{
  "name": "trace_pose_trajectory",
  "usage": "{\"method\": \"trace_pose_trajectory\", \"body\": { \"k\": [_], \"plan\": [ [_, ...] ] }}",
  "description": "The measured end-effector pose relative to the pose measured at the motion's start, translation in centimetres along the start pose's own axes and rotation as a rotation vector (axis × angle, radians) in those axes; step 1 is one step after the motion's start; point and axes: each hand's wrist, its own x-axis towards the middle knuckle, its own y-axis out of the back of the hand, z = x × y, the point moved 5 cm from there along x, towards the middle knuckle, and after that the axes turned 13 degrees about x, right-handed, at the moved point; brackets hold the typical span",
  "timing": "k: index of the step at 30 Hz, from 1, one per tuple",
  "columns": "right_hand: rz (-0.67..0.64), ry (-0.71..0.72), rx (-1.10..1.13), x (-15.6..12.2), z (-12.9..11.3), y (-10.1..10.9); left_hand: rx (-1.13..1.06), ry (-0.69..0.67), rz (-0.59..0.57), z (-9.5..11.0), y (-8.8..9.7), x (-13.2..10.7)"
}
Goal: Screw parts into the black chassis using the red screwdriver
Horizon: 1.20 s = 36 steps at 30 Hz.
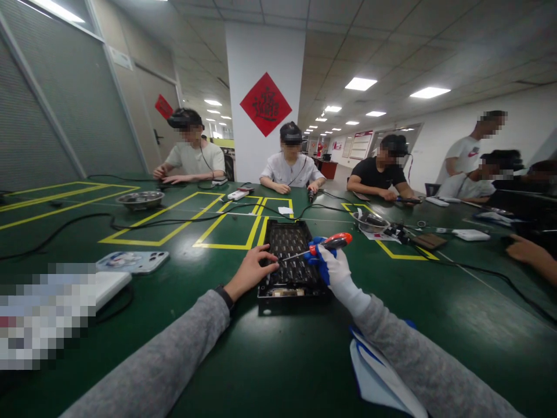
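Black perforated metal tray (289, 255) is lying on green table (304, 348); bare left hand (252, 270) is resting unclenched on its edge, white-gloved right hand (331, 264) is gripping red-handled screwdriver (337, 240).

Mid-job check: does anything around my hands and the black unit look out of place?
Only the right hand wears a glove, gripping the red-handled screwdriver; the left hand rests bare on the black unit, while a loose white-and-blue glove lies on the table beside the right sleeve. Nothing looks spilled or damaged.
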Motion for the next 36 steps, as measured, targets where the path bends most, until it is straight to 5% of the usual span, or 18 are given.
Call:
{"method": "trace_pose_trajectory", "body": {
  "k": [13, 18, 21, 23, 25, 32, 36],
  "plan": [
    [-0.04, -0.017, 0.115, -0.2, 0.0, 0.0, -0.17, -0.026, -0.066, -0.3, -0.5, 0.6],
    [0.086, 0.032, 0.136, 0.8, -1.8, 0.6, -0.186, -0.027, -0.03, -0.4, -0.5, 0.6],
    [0.132, 0.076, -0.209, 2.5, -4.0, 1.9, -0.174, -0.029, 0.004, -0.3, -0.4, 0.6],
    [0.057, 0.038, -0.699, 3.5, -4.9, 2.7, -0.138, -0.032, 0.068, -0.3, -0.1, 0.6],
    [-0.018, 0.001, -0.957, 4.0, -4.9, 3.6, -0.101, -0.048, 0.134, -0.2, 0.2, 0.6],
    [-0.137, -0.077, -1.391, 2.7, -1.6, 5.2, -0.106, -0.09, 0.118, -0.3, -0.1, 0.7],
    [-0.168, -0.059, -1.478, 2.4, -1.7, 4.6, -0.084, -0.113, 0.126, -0.1, 0.0, 0.7]
  ]
}}
